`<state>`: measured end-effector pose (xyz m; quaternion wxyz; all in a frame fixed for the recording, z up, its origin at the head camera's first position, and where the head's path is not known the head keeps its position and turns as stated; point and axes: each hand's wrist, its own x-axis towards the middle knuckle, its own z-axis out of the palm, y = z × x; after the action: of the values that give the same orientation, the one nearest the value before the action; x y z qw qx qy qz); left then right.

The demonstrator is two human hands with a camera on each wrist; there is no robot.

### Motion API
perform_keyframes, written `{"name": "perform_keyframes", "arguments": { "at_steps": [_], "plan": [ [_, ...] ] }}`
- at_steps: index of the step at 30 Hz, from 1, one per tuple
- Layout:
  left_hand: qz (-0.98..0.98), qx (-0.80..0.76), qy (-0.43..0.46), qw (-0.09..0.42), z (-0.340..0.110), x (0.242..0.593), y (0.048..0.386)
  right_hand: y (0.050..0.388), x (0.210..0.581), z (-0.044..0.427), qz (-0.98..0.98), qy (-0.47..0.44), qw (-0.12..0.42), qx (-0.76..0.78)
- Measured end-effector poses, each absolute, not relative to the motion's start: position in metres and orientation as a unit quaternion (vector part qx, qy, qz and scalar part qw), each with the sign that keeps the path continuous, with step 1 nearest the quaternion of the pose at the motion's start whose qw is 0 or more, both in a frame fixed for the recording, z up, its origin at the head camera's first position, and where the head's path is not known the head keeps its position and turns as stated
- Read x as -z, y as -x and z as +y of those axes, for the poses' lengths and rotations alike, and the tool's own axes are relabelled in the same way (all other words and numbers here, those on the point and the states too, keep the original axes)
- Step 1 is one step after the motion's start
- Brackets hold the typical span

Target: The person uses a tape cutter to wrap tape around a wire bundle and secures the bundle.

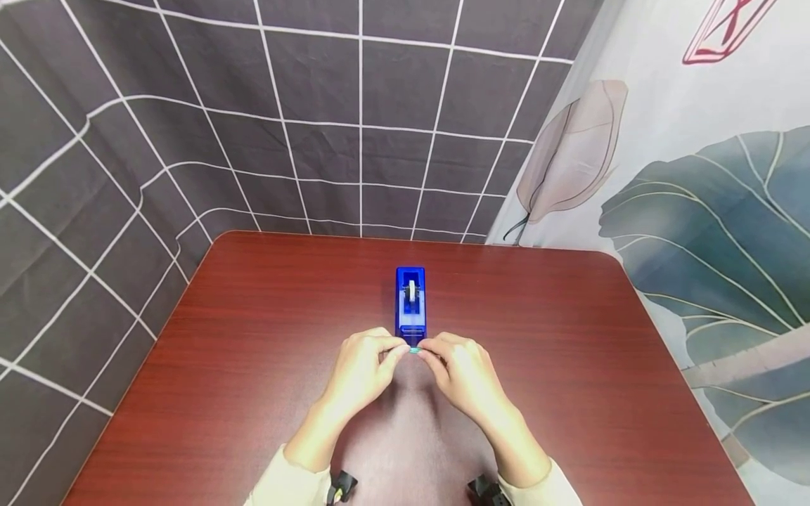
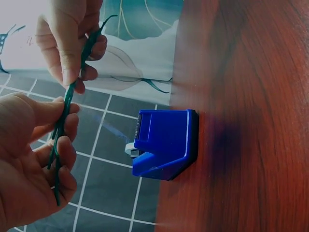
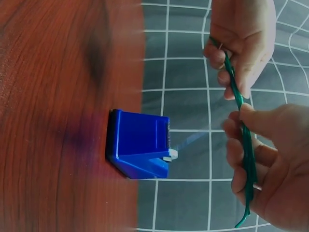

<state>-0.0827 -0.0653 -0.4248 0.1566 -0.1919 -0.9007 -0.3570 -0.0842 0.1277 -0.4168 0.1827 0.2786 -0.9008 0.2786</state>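
Observation:
Both hands meet above the table, just in front of a blue tape dispenser (image 1: 411, 302). A bundle of thin dark green strands (image 2: 67, 104) is pinched between the thumb and fingers of the left hand (image 1: 363, 369) and of the right hand (image 1: 468, 372), close together near its middle. In the right wrist view the green bundle (image 3: 247, 150) lies along the right hand's fingers (image 3: 280, 159), its ends sticking out loose. The blue dispenser (image 3: 140, 142) stands apart from both hands, with a small whitish roll (image 3: 171, 155) in it.
The dispenser stands on a reddish-brown wooden table (image 1: 538, 316). Behind and to the left hangs a grey curtain with white grid lines (image 1: 316, 84); on the right is a white cloth with large leaf prints (image 1: 715, 232). Black straps (image 1: 484, 490) show near the sleeves.

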Motion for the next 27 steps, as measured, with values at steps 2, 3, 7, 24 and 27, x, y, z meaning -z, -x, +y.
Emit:
{"name": "perform_keyframes", "arguments": {
  "at_steps": [2,3,7,24,27],
  "plan": [
    [-0.9,0.361,0.189,0.155,-0.0653,0.4253,0.0827,0.0838,0.4155,0.1278,-0.904,-0.278,0.171,-0.277],
    [-0.899,0.364,0.188,0.155,-0.0651,0.4256,0.0829,0.0837,0.4152,0.1278,-0.905,-0.278,0.168,-0.275],
    [-0.897,0.376,0.177,0.151,-0.0643,0.4262,0.0835,0.0838,0.4154,0.1284,-0.906,-0.281,0.174,-0.265],
    [-0.91,0.351,0.184,0.122,-0.0629,0.424,0.0844,0.0868,0.4236,0.1294,-0.892,-0.311,0.229,-0.233],
    [-0.911,0.351,0.179,0.121,-0.0625,0.4243,0.0839,0.0866,0.4238,0.1291,-0.893,-0.311,0.23,-0.232]
  ]
}}
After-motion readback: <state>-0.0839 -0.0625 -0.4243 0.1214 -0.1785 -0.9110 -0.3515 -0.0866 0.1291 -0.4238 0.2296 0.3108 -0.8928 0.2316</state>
